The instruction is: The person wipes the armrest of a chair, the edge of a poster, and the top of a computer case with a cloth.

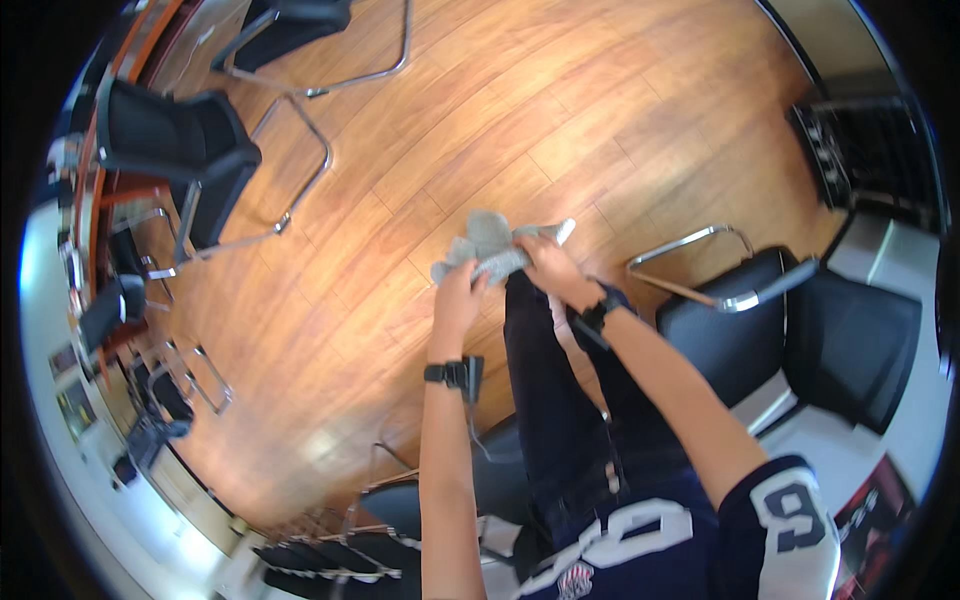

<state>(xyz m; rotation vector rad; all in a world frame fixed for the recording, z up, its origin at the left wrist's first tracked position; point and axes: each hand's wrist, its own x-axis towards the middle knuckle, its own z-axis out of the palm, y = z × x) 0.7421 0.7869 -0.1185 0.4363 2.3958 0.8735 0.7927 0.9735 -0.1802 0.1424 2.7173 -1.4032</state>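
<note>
A bunched piece of grey fabric (pixel 491 231), with rounded lobes on its left side and a whitish tip at its right end, is held out in front of my legs. Motion blur leaves its exact kind unclear. My left hand (pixel 456 300) pinches its lower left edge between thumb and fingers. My right hand (pixel 553 264) has its fingers closed over the right part, near the whitish tip. Each wrist wears a black strap, the left one with a small dark device (pixel 472 379) and a thin cable. Below the fabric are my dark trousers (pixel 547 375).
Wood-plank floor (pixel 360 300) spreads ahead. A black chair with a chrome frame (pixel 712 315) stands close on my right. More black chairs (pixel 180 135) line a reddish table (pixel 94 202) at left. A dark cabinet-like object (pixel 862 154) stands at far right. A person (pixel 135 450) sits far left.
</note>
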